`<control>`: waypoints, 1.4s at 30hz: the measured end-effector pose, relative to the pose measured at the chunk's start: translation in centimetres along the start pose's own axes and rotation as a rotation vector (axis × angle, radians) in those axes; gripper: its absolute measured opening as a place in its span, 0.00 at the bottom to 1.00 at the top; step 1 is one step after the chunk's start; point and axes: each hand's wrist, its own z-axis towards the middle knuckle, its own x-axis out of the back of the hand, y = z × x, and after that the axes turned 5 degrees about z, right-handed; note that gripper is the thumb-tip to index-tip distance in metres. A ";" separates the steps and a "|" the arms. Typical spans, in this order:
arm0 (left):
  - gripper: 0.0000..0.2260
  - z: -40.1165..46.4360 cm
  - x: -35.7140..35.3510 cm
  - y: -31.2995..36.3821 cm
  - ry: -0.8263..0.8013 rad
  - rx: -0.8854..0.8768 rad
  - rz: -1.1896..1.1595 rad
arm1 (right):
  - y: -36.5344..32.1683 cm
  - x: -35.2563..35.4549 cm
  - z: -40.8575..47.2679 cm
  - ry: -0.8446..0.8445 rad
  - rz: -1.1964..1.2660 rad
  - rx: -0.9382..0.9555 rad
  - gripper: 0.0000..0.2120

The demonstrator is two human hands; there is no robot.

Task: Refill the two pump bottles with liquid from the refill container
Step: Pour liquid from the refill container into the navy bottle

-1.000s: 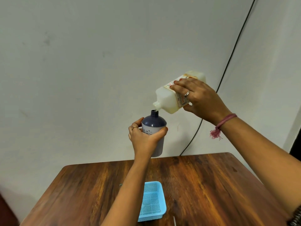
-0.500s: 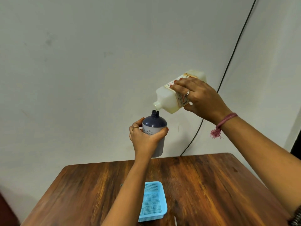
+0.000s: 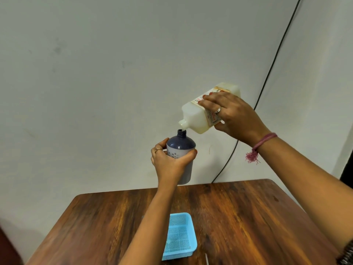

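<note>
My left hand (image 3: 169,163) holds a dark blue pump bottle (image 3: 181,147) upright in the air above the table, its pump head off and its neck uncovered. My right hand (image 3: 233,113) grips a white translucent refill container (image 3: 196,115) with a printed label, tipped down to the left. The container's spout sits right over the bottle's neck, and a little pale liquid shows at the mouth. A second pump bottle is not in view.
A wooden table (image 3: 238,217) lies below my arms, with a light blue mesh basket (image 3: 180,236) near its front. A black cable (image 3: 271,69) runs down the white wall behind the table. A small white object (image 3: 206,259) lies by the basket.
Both hands and the two containers have stayed almost in place; the refill container remains tipped over the bottle's neck.
</note>
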 end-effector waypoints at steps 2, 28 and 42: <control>0.41 0.0 0.1 0.1 0.000 -0.005 0.001 | 0.0 0.1 0.0 -0.003 -0.002 -0.003 0.33; 0.36 0.5 4.8 -1.9 0.011 0.005 -0.037 | -6.7 -2.6 -0.4 -0.060 0.218 -0.387 0.35; 0.37 0.3 11.1 -5.5 -0.072 0.039 -0.003 | -14.3 -6.9 -2.0 0.020 0.596 -0.886 0.31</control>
